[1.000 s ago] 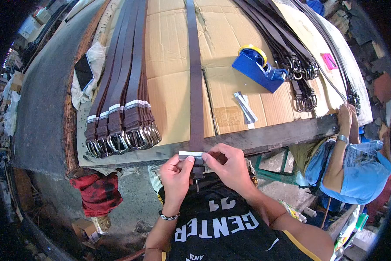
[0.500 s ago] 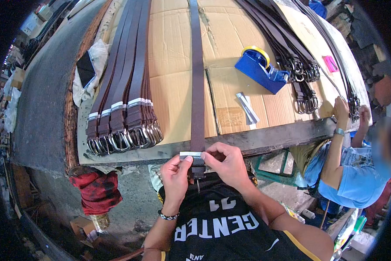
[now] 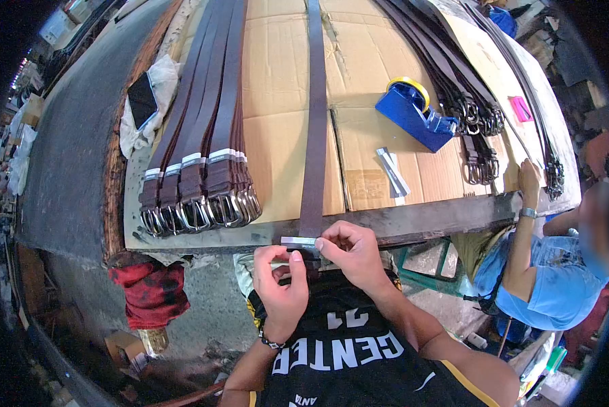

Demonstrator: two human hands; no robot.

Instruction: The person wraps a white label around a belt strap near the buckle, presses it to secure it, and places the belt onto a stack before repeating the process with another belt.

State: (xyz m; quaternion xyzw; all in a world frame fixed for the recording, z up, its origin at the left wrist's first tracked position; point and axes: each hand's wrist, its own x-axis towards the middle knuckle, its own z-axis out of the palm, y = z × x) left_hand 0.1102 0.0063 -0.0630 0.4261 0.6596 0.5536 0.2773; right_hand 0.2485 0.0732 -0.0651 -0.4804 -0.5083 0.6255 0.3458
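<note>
A dark brown belt (image 3: 313, 136) runs down the middle of the table and over its front edge towards me. Across its near end lies a white and grey paper label (image 3: 297, 241). My right hand (image 3: 352, 256) pinches the label's right end against the belt, thumb on top. My left hand (image 3: 282, 288) is just below and left of the label, thumb and forefinger apart, with nothing visible between them. The belt's buckle end is hidden behind my hands. On the left lies a stack of brown belts (image 3: 206, 173) with similar labels near their buckles.
A blue tape dispenser (image 3: 416, 119) stands right of the belt, near loose paper labels (image 3: 391, 173). More buckled belts (image 3: 470, 115) lie beyond. A phone (image 3: 142, 100) rests on white plastic at left. A co-worker in a blue shirt (image 3: 521, 278) works at the right edge.
My left thumb has come off the label, and the left hand has dropped slightly, its fingers parting. The right hand keeps its pinch. The whole view has shifted slightly.
</note>
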